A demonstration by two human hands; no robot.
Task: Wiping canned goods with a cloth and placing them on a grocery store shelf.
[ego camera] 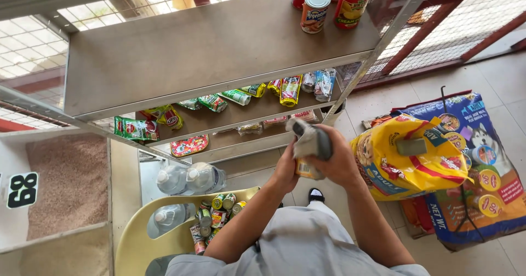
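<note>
Both my hands meet in front of me below the metal shelf [219, 51]. My left hand [286, 169] grips a small can [306, 169] with a yellow and orange label. My right hand [337, 164] holds a grey cloth [309, 139] bunched over the top of that can. Below my left arm a cream plastic chair [134, 243] carries several small cans [216, 216] and a clear plastic bottle [167, 218].
Three tall cans [316, 10] stand at the shelf's back right. Lower shelves hold flat sachets [290, 90]. A yellow pet food bag [411, 158] and a blue one [482, 172] lie on the tiled floor at right. A bin of brown grain [66, 183] sits left, two bottles [189, 178] beside it.
</note>
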